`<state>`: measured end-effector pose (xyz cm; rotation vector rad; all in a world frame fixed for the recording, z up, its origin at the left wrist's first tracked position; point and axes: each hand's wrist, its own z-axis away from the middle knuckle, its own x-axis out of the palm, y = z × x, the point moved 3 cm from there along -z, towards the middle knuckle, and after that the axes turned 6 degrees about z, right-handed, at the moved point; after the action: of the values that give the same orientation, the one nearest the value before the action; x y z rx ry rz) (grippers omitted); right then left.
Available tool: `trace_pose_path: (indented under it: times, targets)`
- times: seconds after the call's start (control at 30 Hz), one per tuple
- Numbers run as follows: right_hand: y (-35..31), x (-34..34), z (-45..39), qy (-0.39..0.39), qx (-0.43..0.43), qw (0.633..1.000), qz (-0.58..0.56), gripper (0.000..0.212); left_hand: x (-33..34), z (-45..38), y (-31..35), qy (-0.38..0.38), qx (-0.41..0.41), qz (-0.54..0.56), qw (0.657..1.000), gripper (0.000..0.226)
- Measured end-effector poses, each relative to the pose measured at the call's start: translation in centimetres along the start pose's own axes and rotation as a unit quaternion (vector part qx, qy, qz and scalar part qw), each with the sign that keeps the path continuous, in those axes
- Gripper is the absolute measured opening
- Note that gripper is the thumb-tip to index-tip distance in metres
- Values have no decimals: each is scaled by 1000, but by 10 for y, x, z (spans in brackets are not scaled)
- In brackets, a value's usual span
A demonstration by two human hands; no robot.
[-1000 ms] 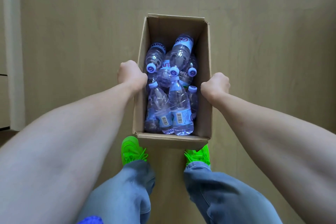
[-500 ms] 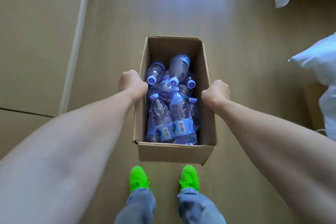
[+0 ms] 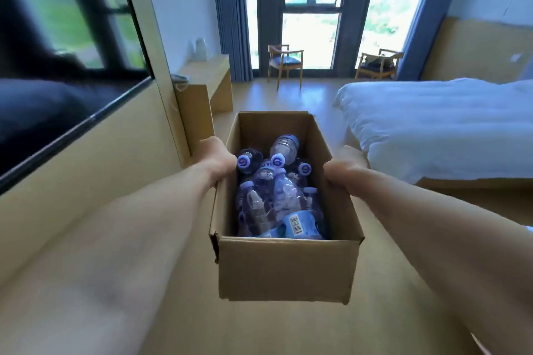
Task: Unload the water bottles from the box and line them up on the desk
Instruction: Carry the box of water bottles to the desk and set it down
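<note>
An open cardboard box (image 3: 285, 268) hangs in the air in front of me, held off the floor. My left hand (image 3: 215, 157) grips its left wall and my right hand (image 3: 344, 171) grips its right wall. Inside lie several clear water bottles (image 3: 284, 199) with pale purple caps, piled loosely on their sides. A light wooden desk (image 3: 206, 78) stands ahead on the left against the wall, beyond the box.
A dark TV screen (image 3: 57, 72) hangs on the left wall. A white bed (image 3: 444, 124) fills the right side. Two wooden chairs (image 3: 285, 62) stand by tall windows at the back. A white kettle (image 3: 200, 49) sits on the desk. Wooden floor runs between the bed and the left wall.
The box has come up off the floor in both hands. My view has risen from the floor and my feet to the room ahead.
</note>
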<state>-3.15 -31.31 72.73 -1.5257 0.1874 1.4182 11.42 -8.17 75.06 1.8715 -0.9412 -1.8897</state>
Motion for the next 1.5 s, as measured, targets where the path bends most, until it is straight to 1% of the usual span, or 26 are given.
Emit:
trace_pose_path:
  times: [0.03,0.1,0.13,0.2,0.3,0.4,0.47,0.53,0.67,0.77,0.93,1.03,1.17,1.3,1.37,1.5]
  targets:
    - [-13,-26,6,14,-14,1000,-4,26,-20,1,21,3,12,3,1000,6]
    - [-37,-80,20,78,-32,996,15,8,-58,3,60,11,27,8,1000,24]
    - [-48,-104,27,100,-41,994,19,6,-76,5,77,15,32,11,999,29]
    - [-66,-144,38,117,-53,992,6,8,-108,10,107,35,51,-1,998,29]
    - [-84,-192,52,133,-67,989,18,16,-145,17,139,56,63,-21,996,44]
    - [-96,-229,56,133,-79,987,42,13,-170,18,168,54,65,-38,996,31]
    - [-103,-244,54,108,-85,988,71,18,-180,14,183,53,60,-70,994,32]
    - [-110,-256,50,125,-78,981,123,27,-186,6,195,58,57,-94,992,33]
    - [-119,-260,30,142,-64,973,171,37,-182,-15,203,49,61,-113,990,34]
    - [-126,-249,5,131,-66,964,222,38,-168,-40,197,47,59,-93,993,34]
    - [-140,-223,-59,114,-52,962,244,42,-132,-110,186,27,70,-84,994,34]
    - [-148,-200,-116,103,-21,969,224,42,-103,-171,183,9,77,-79,994,38]
    - [-173,-177,-197,100,13,977,188,42,-66,-266,177,-15,57,-54,997,31]
    - [-208,-167,-278,82,34,985,146,37,-49,-359,196,-21,68,-76,995,37]
    - [-226,-169,-318,95,38,987,127,35,-44,-404,209,-18,76,-85,993,38]
    - [-262,-181,-400,119,26,990,70,33,-35,-485,231,-14,82,-55,995,31]
